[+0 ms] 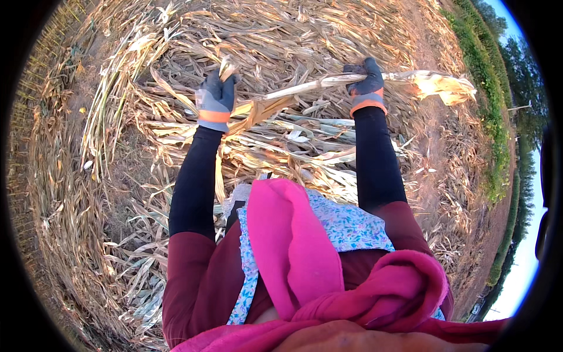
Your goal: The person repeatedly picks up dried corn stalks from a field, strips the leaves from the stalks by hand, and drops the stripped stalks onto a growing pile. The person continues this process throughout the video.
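A dry corn stalk (pixel 303 87) lies across in front of me, with its leafy, husk-covered end (pixel 442 88) out to the right. My right hand (pixel 367 81), in a grey and orange work glove, is closed around the stalk. My left hand (pixel 218 92), in a matching glove, is closed on a pale husk piece (pixel 228 68) that sticks up from the fist; whether it is joined to the stalk cannot be seen. Dry leaves (pixel 250 114) hang from the stalk's left part, beside my left wrist.
Cut corn stalks and leaves (pixel 272 39) cover the ground around me. A longer bundle of stalks (pixel 116 88) lies at the left. Green plants (pixel 488 114) line the field's right edge, with trees (pixel 525 79) beyond. Upright stubble (pixel 33 101) shows at the far left.
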Available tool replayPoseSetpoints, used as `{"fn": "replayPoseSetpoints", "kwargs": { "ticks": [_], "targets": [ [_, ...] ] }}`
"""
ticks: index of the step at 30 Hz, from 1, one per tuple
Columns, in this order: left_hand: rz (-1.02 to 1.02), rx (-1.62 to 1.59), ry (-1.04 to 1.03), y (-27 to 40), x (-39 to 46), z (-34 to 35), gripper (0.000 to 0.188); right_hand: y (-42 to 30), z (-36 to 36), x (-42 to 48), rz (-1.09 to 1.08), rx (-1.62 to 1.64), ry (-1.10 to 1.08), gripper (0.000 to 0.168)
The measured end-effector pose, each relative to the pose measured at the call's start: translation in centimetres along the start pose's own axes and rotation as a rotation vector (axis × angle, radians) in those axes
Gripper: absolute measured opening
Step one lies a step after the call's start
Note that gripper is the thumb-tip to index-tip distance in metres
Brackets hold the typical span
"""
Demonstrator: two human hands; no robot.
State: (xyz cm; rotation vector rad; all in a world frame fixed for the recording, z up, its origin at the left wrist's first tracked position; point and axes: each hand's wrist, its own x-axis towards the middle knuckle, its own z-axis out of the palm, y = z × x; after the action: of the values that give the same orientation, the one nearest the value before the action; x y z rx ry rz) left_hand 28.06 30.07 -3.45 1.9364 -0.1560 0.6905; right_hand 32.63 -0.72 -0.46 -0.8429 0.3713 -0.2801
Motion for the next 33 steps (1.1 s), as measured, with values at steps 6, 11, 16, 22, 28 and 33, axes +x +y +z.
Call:
{"fn": "replayPoseSetpoints", "kwargs": {
  "ticks": [6, 11, 16, 22, 28, 33],
  "targets": [
    [-0.186, -0.033, 0.403, -8.2, -4.2, -16.2, 0.017, -1.4, -3.1, 3.3, -0.075, 0.009, 0.096, 0.023],
    [-0.304, 1.004, 0.182, -13.7, -13.5, -33.3, 0.033, -1.3, -2.8, 3.1, -0.114, -0.123, 0.119, 0.024],
    [-1.097, 1.525, -0.863, -5.1, -17.6, -36.1, 0.036, -2.1, -2.2, 4.4, -0.137, 0.020, 0.081, 0.021],
    [-0.726, 1.131, -0.719, -5.5, -16.9, -24.3, 0.048, -0.8, 2.2, 1.0, -0.082, 0.033, 0.029, 0.021],
    [0.094, 0.687, -0.328, -5.0, -7.3, -6.4, 0.051, 0.1, 5.1, -1.4, 0.029, 0.082, -0.040, 0.021],
    [0.114, 0.516, -0.485, -5.1, -4.3, -1.2, 0.041, -0.6, 4.3, -2.4, 0.073, 0.167, -0.176, 0.023]
  ]
}}
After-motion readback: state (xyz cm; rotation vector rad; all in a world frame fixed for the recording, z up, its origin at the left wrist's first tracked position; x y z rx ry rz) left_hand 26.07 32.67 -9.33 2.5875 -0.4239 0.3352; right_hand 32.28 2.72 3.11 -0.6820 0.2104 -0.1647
